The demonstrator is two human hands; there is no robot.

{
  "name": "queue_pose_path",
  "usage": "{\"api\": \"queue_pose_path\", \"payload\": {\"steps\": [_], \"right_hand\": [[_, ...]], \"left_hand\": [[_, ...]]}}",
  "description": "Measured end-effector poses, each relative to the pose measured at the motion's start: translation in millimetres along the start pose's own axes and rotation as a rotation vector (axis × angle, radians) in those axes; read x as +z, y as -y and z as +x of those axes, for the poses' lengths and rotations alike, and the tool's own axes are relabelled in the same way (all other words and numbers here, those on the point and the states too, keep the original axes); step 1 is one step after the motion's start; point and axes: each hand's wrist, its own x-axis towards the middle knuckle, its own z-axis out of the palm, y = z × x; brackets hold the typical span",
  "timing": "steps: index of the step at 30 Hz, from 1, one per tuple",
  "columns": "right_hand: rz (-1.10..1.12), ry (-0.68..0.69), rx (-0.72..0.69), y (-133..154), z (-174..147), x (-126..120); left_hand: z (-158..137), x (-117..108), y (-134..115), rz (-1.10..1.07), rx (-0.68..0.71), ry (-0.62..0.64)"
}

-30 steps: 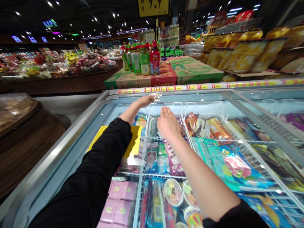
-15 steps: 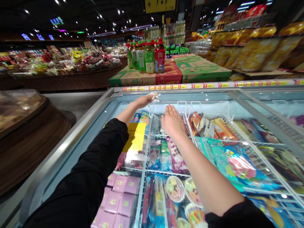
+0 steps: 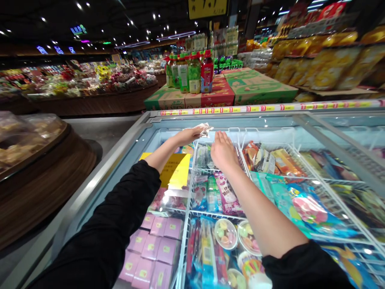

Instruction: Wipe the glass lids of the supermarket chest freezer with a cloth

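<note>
My left hand reaches over the far part of the chest freezer, its fingers closed on a crumpled white tissue. The tissue is close to the glass lid. To its right, my right hand lies flat with straight fingers held close together. It appears to rest on the glass and holds nothing. Beneath the glass, white wire baskets hold packaged ice creams, lidded cups and pink-purple boxes. A yellow paper sign is partly hidden by my left forearm.
The freezer's metal frame runs along the left, with a price-label rail at the back. Beyond it, bottles stand on cardboard boxes. A round wooden display stand is at left; yellow packages are stacked at right.
My left hand has moved slightly toward me and to the right with the tissue, nearer my right hand. My right hand stays nearly in place. The view has shifted slightly.
</note>
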Motion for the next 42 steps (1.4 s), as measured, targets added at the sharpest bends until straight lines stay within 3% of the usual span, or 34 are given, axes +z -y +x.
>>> {"api": "queue_pose_path", "payload": {"steps": [4,6,9,14,18,21,25,29,32,36,42], "right_hand": [[0.004,-0.015,-0.003,-2,1,2],[0.008,-0.012,-0.005,-3,2,4],[0.015,-0.009,-0.001,-5,3,6],[0.042,-0.036,-0.003,-5,3,5],[0.040,-0.026,-0.016,-3,1,1],[0.038,-0.016,-0.018,-1,1,-2],[0.052,0.001,-0.029,-1,2,-5],[0.072,-0.016,-0.031,-6,4,-5],[0.123,-0.100,-0.021,-14,4,-2],[0.235,-0.251,-0.021,-23,3,3],[0.304,-0.249,-0.022,-18,-1,-1]], "left_hand": [[25,1,-8,0.074,-0.215,-0.067],[28,7,-16,0.078,-0.195,-0.078],[9,16,-21,0.035,-0.060,-0.054],[-29,11,-4,-0.080,0.148,0.016],[-17,4,1,-0.030,-0.030,-0.047],[-8,11,-16,0.044,-0.114,-0.088],[-34,27,-42,0.042,0.007,-0.068],[-61,26,-47,0.000,0.094,-0.028],[-52,19,-45,0.018,-0.018,-0.013],[-33,21,-57,0.058,-0.155,-0.085],[-53,34,-84,-0.029,-0.109,-0.120]]}}
